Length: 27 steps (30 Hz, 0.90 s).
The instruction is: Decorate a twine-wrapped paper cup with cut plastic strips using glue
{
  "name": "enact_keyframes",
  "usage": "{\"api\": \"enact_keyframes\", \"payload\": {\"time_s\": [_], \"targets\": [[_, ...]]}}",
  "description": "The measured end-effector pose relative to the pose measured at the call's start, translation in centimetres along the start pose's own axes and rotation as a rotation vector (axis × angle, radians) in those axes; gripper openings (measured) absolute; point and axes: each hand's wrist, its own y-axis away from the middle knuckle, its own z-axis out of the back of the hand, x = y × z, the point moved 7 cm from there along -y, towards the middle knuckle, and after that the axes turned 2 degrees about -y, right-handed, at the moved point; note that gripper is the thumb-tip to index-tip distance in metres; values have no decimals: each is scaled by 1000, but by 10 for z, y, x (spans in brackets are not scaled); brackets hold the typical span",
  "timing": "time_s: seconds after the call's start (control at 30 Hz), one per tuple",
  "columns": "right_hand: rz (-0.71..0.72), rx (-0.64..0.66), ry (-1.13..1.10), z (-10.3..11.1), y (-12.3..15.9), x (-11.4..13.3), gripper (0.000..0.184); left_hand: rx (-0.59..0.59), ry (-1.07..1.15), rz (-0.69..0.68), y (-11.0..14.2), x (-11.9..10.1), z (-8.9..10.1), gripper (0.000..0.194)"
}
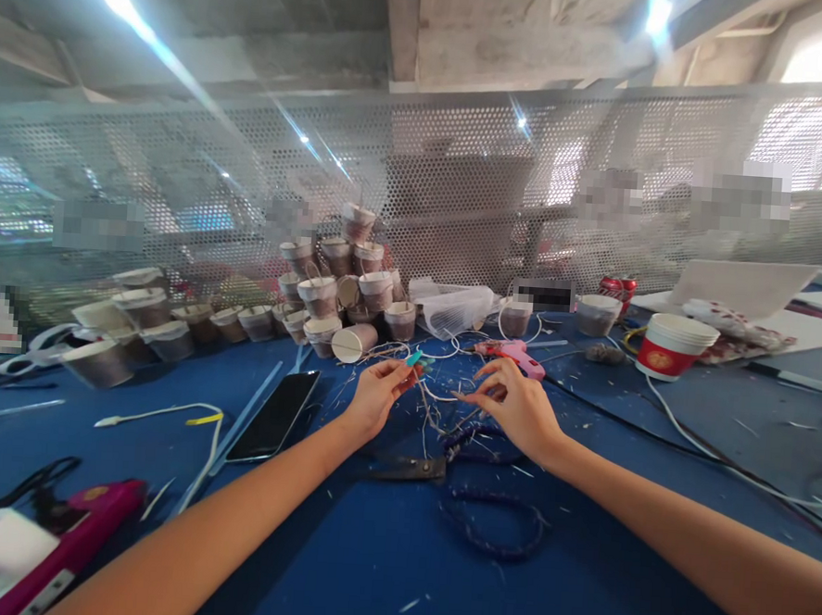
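My left hand [376, 396] is closed on a small teal piece [414, 358], its kind too small to make out, with greenish and brown bits at its right end. My right hand [517, 402] hovers to the right, thumb and forefinger pinched together. A thin white strand [440, 397] curves towards these fingertips; I cannot tell if they hold it. Behind the right hand lies a pink glue gun [512, 353]. Below both hands, scissors with dark blue wrapped handles [495, 526] rest on the blue table [367, 565], among twigs and scraps [432, 420].
Small brown pots with white rims [318, 294] are stacked at the back, others at left. A phone [275, 415] lies left of my hands. A red-and-white paper cup [673, 347] and black cable [627, 421] are at right. A magenta device [83, 538] sits front left.
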Motion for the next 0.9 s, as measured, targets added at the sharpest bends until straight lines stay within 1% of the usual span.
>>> {"api": "enact_keyframes", "payload": {"time_s": [0.1, 0.17, 0.23, 0.3, 0.4, 0.5, 0.6, 0.67, 0.77, 0.9], "targets": [[-56, -21, -124, -2, -2, -12, 40, -8, 18, 4, 0, -1, 1, 23], [-63, -36, -144, -3, -2, -16, 46, -8, 15, 6, 0, -1, 1, 23], [-44, -55, -132, -2, -3, -15, 45, 0, 7, 7, 0, -1, 1, 23], [-11, -62, -104, -1, -3, -11, 39, 13, -3, 9, 0, 0, 0, 23], [55, -17, -15, -1, -1, -1, 27, 35, -21, 11, 0, 2, -2, 24], [138, 12, 161, -1, 1, 10, 21, 45, -41, 12, 1, 2, -4, 25], [231, -30, 345, 0, 5, 25, 21, 56, -74, 14, 3, 0, -8, 28], [277, -44, 416, -1, 7, 34, 22, 82, -127, 1, 6, -2, -12, 27], [301, -12, 482, -6, 8, 43, 23, 132, -219, -37, 8, -5, -18, 25], [320, 50, 532, -14, 10, 48, 25, 186, -334, -101, 12, -8, -27, 24]]}}
